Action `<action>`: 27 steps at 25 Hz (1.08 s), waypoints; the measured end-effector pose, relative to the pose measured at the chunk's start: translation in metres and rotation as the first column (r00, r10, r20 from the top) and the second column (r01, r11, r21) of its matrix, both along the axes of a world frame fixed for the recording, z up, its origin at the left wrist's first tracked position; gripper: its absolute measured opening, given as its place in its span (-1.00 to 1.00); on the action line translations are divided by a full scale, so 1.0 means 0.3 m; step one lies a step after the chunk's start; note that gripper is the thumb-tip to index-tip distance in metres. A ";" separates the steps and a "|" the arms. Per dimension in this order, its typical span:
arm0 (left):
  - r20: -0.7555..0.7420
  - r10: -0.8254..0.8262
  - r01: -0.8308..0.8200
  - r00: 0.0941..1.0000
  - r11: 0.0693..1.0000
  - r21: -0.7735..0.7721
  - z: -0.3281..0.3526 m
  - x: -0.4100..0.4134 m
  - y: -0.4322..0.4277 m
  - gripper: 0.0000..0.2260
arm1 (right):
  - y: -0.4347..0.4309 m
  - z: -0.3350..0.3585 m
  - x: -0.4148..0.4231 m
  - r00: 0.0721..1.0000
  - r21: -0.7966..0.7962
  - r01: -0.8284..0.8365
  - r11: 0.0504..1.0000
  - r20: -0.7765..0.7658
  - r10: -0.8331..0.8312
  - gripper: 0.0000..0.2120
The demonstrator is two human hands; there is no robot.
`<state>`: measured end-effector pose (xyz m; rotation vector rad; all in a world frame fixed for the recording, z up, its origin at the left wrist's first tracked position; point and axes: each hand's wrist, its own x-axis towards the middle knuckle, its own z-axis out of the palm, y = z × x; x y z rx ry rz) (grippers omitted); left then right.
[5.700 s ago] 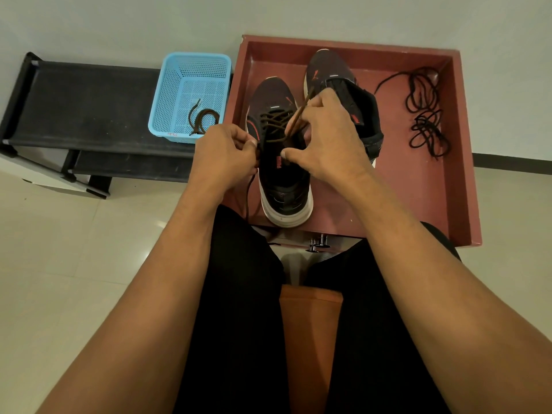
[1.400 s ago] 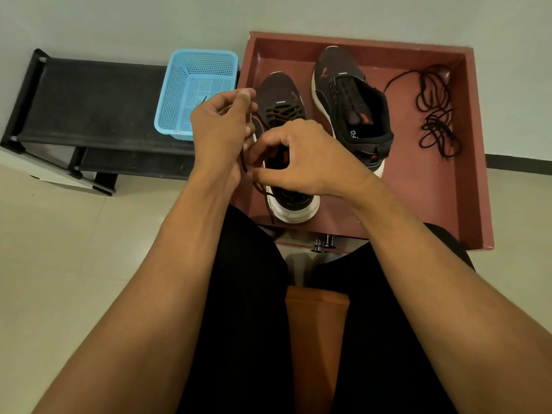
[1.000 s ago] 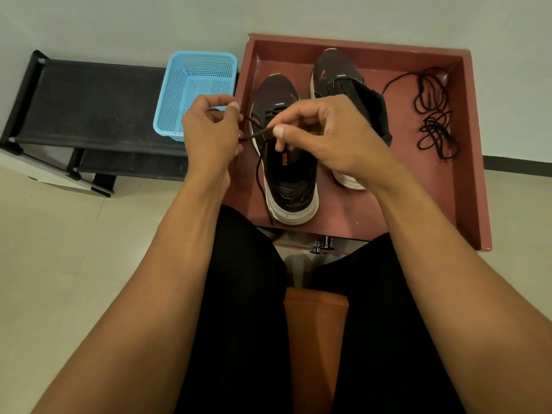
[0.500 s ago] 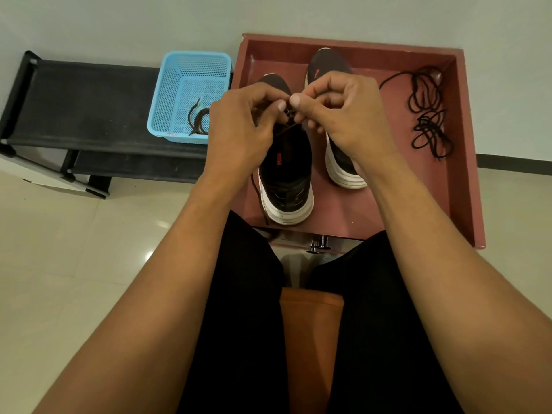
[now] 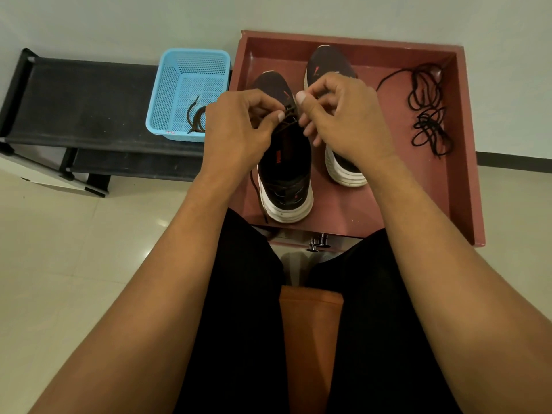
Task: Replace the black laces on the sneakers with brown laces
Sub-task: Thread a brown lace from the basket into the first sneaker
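Left hand and right hand each pinch the brown lace over the nearer sneaker in the red tray; threading appears in progress, next requiring a taut, even pull.

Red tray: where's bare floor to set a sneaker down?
Bare strip between the right sneaker and the black laces, widening toward the near right corner of the tray. Left half crowded: left sneaker, left hand, right hand.

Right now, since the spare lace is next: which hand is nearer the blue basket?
Left. The left hand is just right of the basket; the right hand is farther right, over the shoes.
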<state>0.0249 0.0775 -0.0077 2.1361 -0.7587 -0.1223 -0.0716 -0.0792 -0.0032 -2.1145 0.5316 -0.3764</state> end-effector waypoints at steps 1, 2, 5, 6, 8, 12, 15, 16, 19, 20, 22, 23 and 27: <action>-0.008 0.002 -0.001 1.000 0.999 0.036 -0.005 0.000 0.002 -0.96 | 0.002 -0.002 -0.005 0.997 -0.104 0.013 0.994 -0.070 -0.021 -0.76; -0.013 -0.007 0.008 1.000 0.997 0.075 -0.010 -0.001 0.002 -0.97 | 0.007 -0.006 -0.009 0.989 -0.204 0.000 0.979 -0.148 -0.031 -0.74; -0.026 -0.047 0.052 0.999 0.980 0.191 -0.019 -0.009 -0.006 -0.93 | 0.028 -0.015 -0.013 0.954 -0.258 -0.050 0.965 -0.298 -0.030 -0.81; -0.027 -0.054 0.058 0.998 0.976 0.212 -0.022 -0.012 -0.011 -0.93 | 0.030 -0.013 -0.013 0.951 -0.233 -0.043 0.972 -0.307 -0.031 -0.86; -0.013 -0.038 0.040 0.999 0.970 0.239 -0.023 -0.019 -0.019 -0.95 | 0.030 -0.008 -0.011 0.954 -0.180 -0.018 0.983 -0.298 -0.037 -0.92; 0.020 -0.006 0.000 1.000 0.960 0.280 -0.030 -0.027 -0.030 -0.95 | 0.038 -0.006 -0.013 0.955 -0.126 0.027 0.992 -0.290 -0.062 -0.97; 0.037 0.003 -0.014 0.999 0.948 0.317 -0.030 -0.028 -0.027 -0.96 | 0.048 -0.007 -0.013 0.954 -0.073 0.050 0.996 -0.292 -0.069 -0.96; 0.046 0.004 -0.019 0.999 0.944 0.330 -0.028 -0.029 -0.026 -0.97 | 0.049 -0.008 -0.012 0.954 -0.059 0.052 0.997 -0.292 -0.067 -0.95; 0.075 -0.006 -0.022 0.997 0.931 0.364 -0.025 -0.032 -0.026 -0.97 | 0.047 -0.014 -0.010 0.954 -0.021 0.054 0.998 -0.293 -0.058 -0.89; 0.082 -0.011 -0.020 0.997 0.930 0.367 -0.023 -0.032 -0.026 -0.96 | 0.047 -0.015 -0.010 0.955 -0.007 0.056 0.998 -0.291 -0.056 -0.89; 0.110 -0.030 -0.014 0.993 0.924 0.381 -0.022 -0.033 -0.027 -0.95 | 0.047 -0.016 -0.013 0.958 0.023 0.068 0.997 -0.282 -0.059 -0.88; 0.122 -0.041 -0.010 0.992 0.921 0.388 -0.022 -0.035 -0.028 -0.95 | 0.048 -0.014 -0.014 0.960 0.037 0.074 0.997 -0.275 -0.060 -0.89; 0.073 -0.005 -0.020 0.997 0.941 0.339 -0.025 -0.031 -0.022 -0.97 | 0.050 -0.002 -0.017 0.962 0.086 0.079 0.993 -0.269 -0.053 -0.94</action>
